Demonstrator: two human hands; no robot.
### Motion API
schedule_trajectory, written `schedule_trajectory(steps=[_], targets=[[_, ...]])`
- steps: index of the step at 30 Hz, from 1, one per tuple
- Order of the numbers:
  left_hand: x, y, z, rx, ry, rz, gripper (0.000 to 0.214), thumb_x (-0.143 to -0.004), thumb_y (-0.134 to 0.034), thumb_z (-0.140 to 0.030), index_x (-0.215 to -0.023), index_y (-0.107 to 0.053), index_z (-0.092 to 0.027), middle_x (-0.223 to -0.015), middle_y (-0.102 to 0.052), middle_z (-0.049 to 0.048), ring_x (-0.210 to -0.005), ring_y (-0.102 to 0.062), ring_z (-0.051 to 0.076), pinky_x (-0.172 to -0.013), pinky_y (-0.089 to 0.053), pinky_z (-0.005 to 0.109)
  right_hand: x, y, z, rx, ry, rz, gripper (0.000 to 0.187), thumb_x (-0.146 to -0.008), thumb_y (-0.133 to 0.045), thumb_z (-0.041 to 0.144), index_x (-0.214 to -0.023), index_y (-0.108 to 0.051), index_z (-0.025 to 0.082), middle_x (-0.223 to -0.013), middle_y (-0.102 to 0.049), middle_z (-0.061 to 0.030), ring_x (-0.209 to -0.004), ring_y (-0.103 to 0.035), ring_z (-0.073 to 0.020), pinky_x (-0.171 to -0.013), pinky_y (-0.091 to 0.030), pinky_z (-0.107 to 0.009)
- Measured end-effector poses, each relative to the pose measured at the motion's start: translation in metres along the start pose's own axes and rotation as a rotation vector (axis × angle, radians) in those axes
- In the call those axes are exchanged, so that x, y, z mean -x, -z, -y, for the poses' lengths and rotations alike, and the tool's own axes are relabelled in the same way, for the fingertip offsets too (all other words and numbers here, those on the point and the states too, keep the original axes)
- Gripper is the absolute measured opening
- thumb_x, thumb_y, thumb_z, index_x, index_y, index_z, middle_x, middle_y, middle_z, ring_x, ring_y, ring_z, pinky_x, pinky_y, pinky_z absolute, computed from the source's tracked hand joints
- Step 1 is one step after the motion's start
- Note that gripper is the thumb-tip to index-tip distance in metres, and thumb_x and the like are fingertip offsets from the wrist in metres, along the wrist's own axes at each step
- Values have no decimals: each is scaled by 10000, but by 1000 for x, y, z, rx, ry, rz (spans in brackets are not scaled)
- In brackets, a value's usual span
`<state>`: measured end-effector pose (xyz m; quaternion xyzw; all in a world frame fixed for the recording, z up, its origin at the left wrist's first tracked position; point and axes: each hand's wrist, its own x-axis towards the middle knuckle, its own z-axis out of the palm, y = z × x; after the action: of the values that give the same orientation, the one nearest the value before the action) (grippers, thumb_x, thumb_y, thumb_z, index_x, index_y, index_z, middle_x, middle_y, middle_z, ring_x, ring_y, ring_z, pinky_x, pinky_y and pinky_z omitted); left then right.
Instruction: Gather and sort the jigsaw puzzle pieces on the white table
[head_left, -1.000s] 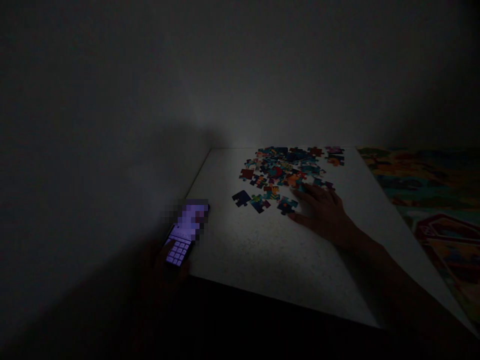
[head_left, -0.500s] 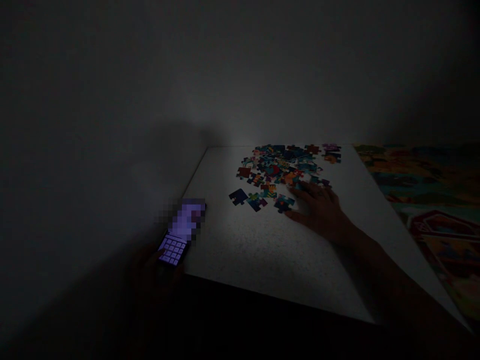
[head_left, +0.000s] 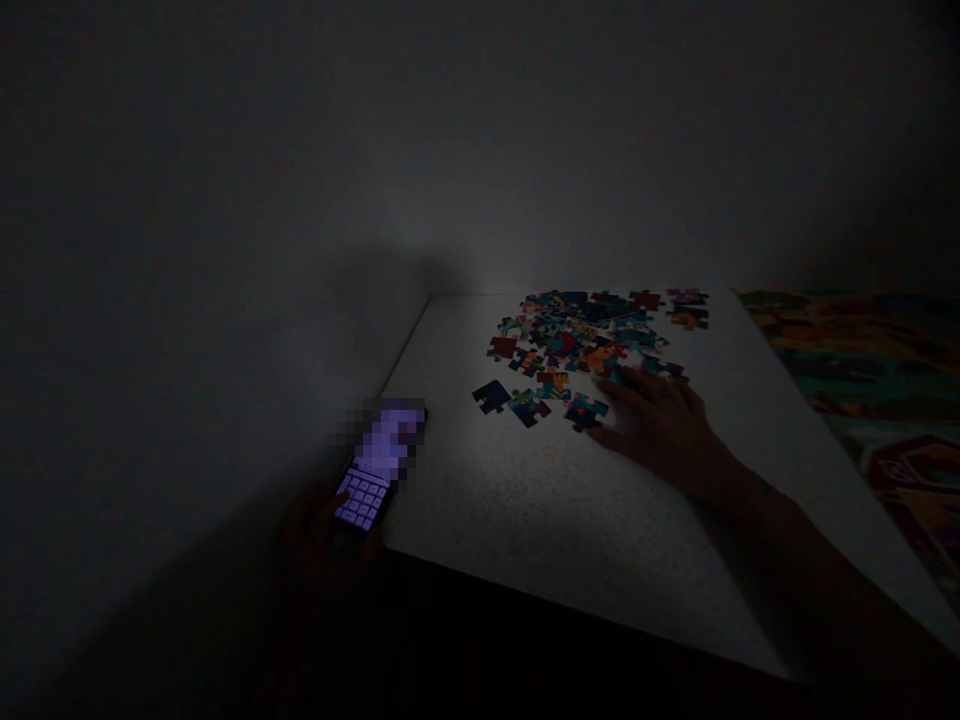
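Far left of the pile of jigsaw pieces (head_left: pixel 592 335), a dim grey wall (head_left: pixel 187 220) fills the frame and meets the white speckled tabletop (head_left: pixel 525 530) along its left edge. Well left of the pile, L hand (head_left: pixel 322 535) sits in deep shadow at the table's near corner, holding a smartphone (head_left: pixel 362 497) w/ a lit keypad. Its fingers seem curled round the phone's lower end, thumb near the keys, tho it's too dark to say if it's pressing. Top of the screen is pixelated, so content can't be read. Just left of & below the pile, 3 loose pieces lie apart: a navy piece (head_left: pixel 491 397), a blue-green piece (head_left: pixel 529 407) & a teal piece (head_left: pixel 585 410), the last right by R hand (head_left: pixel 664 430). That hand rests at the pile's near right edge, fingers (head_left: pixel 630 388) open & spread, tips on the pieces, nothing clearly pinched. Right of the pile, past the table edge, a bright printed mat (head_left: pixel 847 370) shows. Vs a sec ago, hands & pieces barely differ; mainly the view has slid a little.
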<state>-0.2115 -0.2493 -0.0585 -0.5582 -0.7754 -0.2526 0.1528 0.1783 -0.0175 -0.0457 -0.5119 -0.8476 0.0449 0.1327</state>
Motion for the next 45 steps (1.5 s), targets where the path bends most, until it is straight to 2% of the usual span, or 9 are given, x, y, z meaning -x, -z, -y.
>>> schedule_trajectory(steps=[4, 7, 13, 18, 22, 25, 30, 36, 45], targets=[[0, 1, -1, 1, 36, 46, 435, -813, -610, -413, -1190, -538, -208, -1383, -430, 150, -1289, -446, 362, -1050, -433, 570, -1, -2, -5, -9, 19, 19, 747, -862, -345, 786, -1441, -449, 326, -1526, -410, -100, -1397, -358, -379, -1116, -279, -648], [4, 0, 1, 14, 44, 5, 465, -782, -638, -428, -1172, -524, -202, -1345, -454, 149, -1291, -444, 370, -1039, -446, 567, 0, -6, -9, -18, 32, -3, 722, -865, -371, 764, -1439, -459, 334, -1513, -426, -94, -1376, -376, -414, -1106, -296, -651], [15, -1, 1, 16, 7, -34, 232, -844, -608, -379, -1009, -565, -221, -1326, -459, 117, -1286, -458, 354, -1032, -446, 565, 2, -10, -4, -14, 19, -75, 688, -873, -393, 733, -1420, -477, 325, -1489, -454, -92, -1371, -383, -414, -1113, -300, -644], [7, 1, -2, 14, -12, -73, 363, -822, -618, -425, -1130, -547, -247, -1401, -413, 88, -1306, -431, 363, -1053, -426, 580, 2, -12, -4, 11, 21, -95, 666, -880, -380, 732, -1393, -505, 326, -1482, -464, -91, -1364, -400, -388, -1113, -309, -626], [-14, 3, -14, -40, 38, 91, 452, -799, -646, -403, -1206, -585, -218, -1525, -293, 119, -1386, -336, 394, -1086, -392, 585, 1, -12, -6, -15, 35, -97, 676, -852, -434, 726, -1408, -501, 347, -1468, -483, -90, -1345, -415, -432, -1094, -324, -642], [-25, 2, -21, -73, 7, 206, 484, -803, -641, -383, -1259, -602, -225, -1558, -247, 116, -1396, -326, 399, -1080, -402, 581, 1, -11, -6, 2, 27, -81, 687, -862, -414, 724, -1431, -474, 344, -1473, -479, -90, -1352, -414, -413, -1105, -319, -628], [-27, -1, -22, -132, -84, 182, 463, -846, -587, -343, -1295, -606, -231, -1566, -232, 120, -1371, -357, 414, -1051, -421, 586, 3, -11, -3, 42, 18, -85, 683, -884, -343, 731, -1434, -454, 341, -1493, -456, -81, -1373, -399, -365, -1108, -315, -629], [-24, -1, -17, -116, -135, 181, 435, -832, -608, -341, -1264, -637, -294, -1532, -306, 85, -1357, -379, 405, -1024, -451, 572, 4, -10, -3, 40, 42, -105, 675, -883, -374, 692, -1468, -408, 355, -1491, -453, -79, -1372, -396, -391, -1109, -324, -633], [-22, -2, -27, -67, 24, 203, 491, -830, -585, -323, -1318, -573, -273, -1546, -282, 80, -1393, -341, 385, -1057, -442, 552, 3, -13, -5, -10, 26, -107, 695, -861, -443, 666, -1502, -250, 478, -1473, -461, -61, -1362, -400, -430, -1097, -311, -665]])
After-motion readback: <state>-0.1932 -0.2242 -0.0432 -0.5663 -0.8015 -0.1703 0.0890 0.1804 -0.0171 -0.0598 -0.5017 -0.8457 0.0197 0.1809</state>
